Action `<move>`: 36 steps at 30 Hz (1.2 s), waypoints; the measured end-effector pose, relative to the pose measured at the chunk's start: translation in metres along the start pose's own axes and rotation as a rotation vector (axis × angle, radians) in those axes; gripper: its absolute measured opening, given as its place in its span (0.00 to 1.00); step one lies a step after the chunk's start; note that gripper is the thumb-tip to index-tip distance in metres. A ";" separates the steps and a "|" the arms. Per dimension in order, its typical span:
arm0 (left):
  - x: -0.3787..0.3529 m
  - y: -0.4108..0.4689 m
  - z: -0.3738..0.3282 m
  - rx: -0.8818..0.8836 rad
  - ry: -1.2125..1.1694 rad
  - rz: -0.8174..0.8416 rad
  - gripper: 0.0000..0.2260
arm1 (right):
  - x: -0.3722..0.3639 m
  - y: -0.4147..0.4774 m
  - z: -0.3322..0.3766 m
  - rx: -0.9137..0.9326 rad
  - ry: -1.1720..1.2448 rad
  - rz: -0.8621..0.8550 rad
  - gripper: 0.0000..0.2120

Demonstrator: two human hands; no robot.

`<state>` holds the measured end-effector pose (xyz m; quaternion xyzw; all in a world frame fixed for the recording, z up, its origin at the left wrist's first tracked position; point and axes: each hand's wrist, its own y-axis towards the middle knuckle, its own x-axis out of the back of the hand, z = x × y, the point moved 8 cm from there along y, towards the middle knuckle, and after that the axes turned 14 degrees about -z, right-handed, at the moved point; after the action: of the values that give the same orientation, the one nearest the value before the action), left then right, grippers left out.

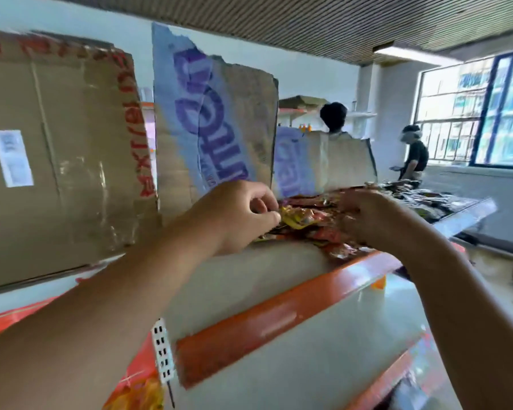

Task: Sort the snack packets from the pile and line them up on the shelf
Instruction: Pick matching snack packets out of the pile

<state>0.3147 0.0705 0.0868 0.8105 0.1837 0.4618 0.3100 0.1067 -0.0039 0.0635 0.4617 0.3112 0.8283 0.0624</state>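
A pile of red, orange and yellow snack packets (pixel 314 223) lies on the top shelf (pixel 279 309), whose front edge is orange. My left hand (pixel 237 214) reaches up to the pile's left end and pinches the corner of a yellow packet (pixel 293 218) between thumb and fingers. My right hand (pixel 370 217) lies over the right side of the pile with its fingers curled into the packets; the blur hides whether it grips one. Darker packets (pixel 427 202) lie in a row farther right along the shelf.
Cardboard boxes stand at the back of the shelf: a big brown one (pixel 57 161) at left, and torn ones with purple print (pixel 214 128) behind the pile. An orange packet (pixel 137 386) shows on a lower level. Two people (pixel 415 152) stand near the window.
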 end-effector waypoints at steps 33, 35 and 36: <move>-0.001 -0.017 0.095 0.312 0.361 -0.010 0.09 | -0.049 0.020 0.035 0.145 0.396 0.134 0.10; 0.010 -0.033 0.109 0.362 0.432 -0.022 0.10 | -0.062 0.019 0.046 0.174 0.360 0.182 0.10; 0.014 -0.040 0.112 0.373 0.462 -0.028 0.10 | -0.068 0.019 0.048 0.184 0.307 0.195 0.09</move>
<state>0.4184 0.0712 0.0258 0.7243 0.3423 0.5878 0.1124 0.1873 -0.0241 0.0429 0.3616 0.3453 0.8591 -0.1089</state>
